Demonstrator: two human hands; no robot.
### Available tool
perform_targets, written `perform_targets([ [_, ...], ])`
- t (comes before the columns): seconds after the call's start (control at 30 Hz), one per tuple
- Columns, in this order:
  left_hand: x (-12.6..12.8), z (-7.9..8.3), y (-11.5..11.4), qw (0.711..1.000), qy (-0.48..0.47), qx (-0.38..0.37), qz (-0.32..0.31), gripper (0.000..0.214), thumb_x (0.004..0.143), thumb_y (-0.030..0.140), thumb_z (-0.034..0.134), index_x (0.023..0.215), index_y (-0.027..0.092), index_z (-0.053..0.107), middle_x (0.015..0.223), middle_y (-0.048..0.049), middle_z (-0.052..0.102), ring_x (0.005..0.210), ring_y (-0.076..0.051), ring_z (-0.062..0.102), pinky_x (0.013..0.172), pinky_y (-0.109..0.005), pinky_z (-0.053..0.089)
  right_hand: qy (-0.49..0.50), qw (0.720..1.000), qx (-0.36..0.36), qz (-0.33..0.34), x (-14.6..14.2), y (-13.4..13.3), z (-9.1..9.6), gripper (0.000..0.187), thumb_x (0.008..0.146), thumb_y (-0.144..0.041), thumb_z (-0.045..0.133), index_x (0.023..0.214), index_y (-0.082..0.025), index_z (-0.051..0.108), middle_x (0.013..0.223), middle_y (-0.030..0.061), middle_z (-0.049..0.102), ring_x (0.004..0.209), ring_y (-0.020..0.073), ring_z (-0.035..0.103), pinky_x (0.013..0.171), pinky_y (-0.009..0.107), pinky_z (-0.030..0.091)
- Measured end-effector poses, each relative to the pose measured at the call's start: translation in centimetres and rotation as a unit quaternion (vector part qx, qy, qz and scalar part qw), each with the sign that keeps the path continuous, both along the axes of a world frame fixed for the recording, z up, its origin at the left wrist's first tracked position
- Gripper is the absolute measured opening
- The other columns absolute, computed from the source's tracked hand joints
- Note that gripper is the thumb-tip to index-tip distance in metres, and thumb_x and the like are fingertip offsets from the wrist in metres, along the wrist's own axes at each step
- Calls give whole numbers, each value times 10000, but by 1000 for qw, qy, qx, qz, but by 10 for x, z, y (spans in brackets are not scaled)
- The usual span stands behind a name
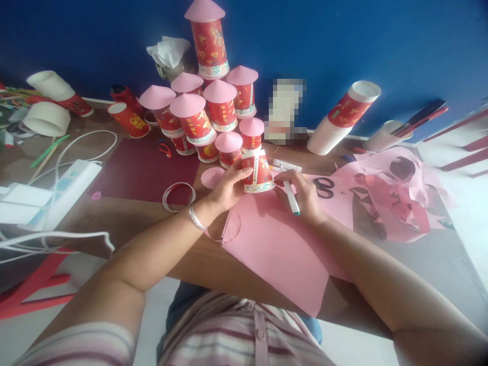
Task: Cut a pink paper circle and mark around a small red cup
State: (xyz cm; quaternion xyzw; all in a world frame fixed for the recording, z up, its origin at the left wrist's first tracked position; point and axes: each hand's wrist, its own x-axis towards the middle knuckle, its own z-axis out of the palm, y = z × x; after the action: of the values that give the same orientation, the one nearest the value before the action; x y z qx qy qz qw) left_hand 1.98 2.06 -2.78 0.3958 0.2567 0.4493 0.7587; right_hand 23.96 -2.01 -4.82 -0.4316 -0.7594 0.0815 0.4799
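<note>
My left hand (227,187) grips an upside-down red paper cup (258,173) that stands rim-down on a pink paper sheet (278,244). My right hand (303,195) is closed on a white marker with a green tip (292,197), its point at the cup's right edge. A silver bracelet sits on my left wrist. A cut pink circle (211,177) lies just left of the cup.
Behind the cup stands a stack of red cups with pink cone lids (208,109). Black scissors (324,187) and pink scraps (396,198) lie to the right, a tape ring (178,196) and a white power strip (72,185) to the left. Stacked cups (343,119) lean at the back.
</note>
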Motion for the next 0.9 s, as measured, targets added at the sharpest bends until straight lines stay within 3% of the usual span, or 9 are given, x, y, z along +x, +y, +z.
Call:
perform_targets([
  [0.2,0,1,0,1000,-5,1,25,421,831,480,923,1113,222,749,996,-46,790,939,-244,744,900,-403,556,-11,1000,-20,18,2,-2,-2,220,967,-196,698,1168,-279,665,985,28,791,849,212,776,749,359,656],
  [0.4,0,0,-1,999,-6,-14,38,429,782,458,971,1034,219,719,942,-17,761,857,-191,711,852,-361,547,-2,999,-19,46,1,-1,1,179,987,-243,736,1146,-279,663,994,30,793,860,216,775,769,355,661],
  [0.7,0,0,2,1000,-10,-10,15,433,850,444,892,1178,205,741,1081,-72,810,1027,-274,774,979,-446,579,12,999,-5,51,2,1,-2,136,1011,-260,729,1136,-274,679,969,18,782,797,200,738,732,334,622],
  [0.9,2,-4,4,999,-34,-13,-24,397,862,446,839,1161,189,786,1196,-114,830,1271,-371,751,1132,-526,568,23,997,23,66,-1,1,2,35,1047,-271,740,1080,-259,738,959,36,772,841,195,745,764,320,622],
])
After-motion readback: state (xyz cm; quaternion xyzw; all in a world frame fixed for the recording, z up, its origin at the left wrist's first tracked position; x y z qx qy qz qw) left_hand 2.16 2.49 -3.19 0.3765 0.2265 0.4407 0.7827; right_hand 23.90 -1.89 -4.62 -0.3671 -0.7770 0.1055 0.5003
